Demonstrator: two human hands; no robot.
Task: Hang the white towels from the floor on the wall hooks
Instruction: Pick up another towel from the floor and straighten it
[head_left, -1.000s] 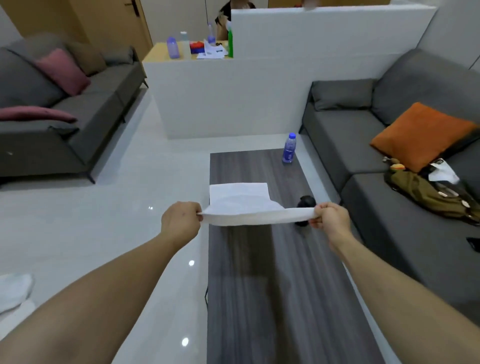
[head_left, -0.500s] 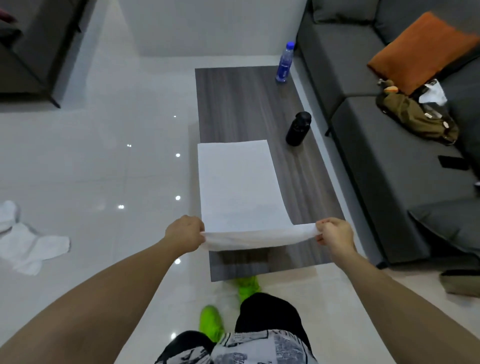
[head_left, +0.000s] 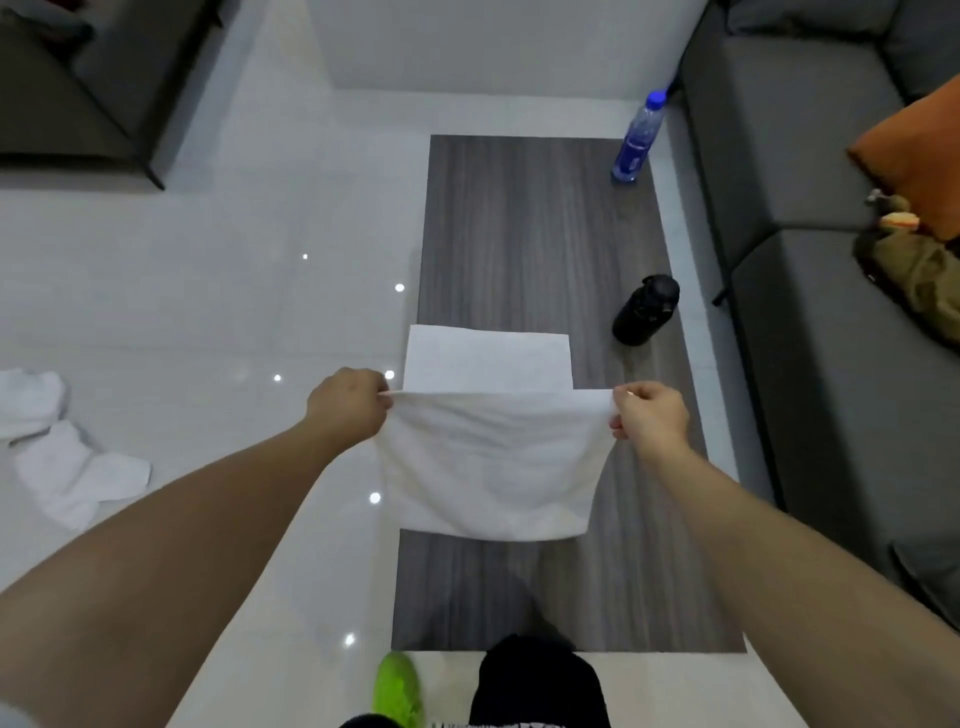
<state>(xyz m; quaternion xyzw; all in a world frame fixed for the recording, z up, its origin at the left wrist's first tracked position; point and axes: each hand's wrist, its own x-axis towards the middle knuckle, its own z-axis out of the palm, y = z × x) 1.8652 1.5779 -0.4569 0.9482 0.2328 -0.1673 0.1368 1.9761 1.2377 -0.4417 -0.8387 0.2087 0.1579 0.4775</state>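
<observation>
My left hand (head_left: 349, 404) and right hand (head_left: 650, 417) each pinch a top corner of the towel (head_left: 488, 462), held taut over the table's (head_left: 535, 249) near left part. More towels (head_left: 62, 457) lie on the floor (head_left: 208, 312) at left.

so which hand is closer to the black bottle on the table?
Right. The right hand pinches the white towel just below the black bottle; the left hand holds the towel's far corner, across the table.
</observation>
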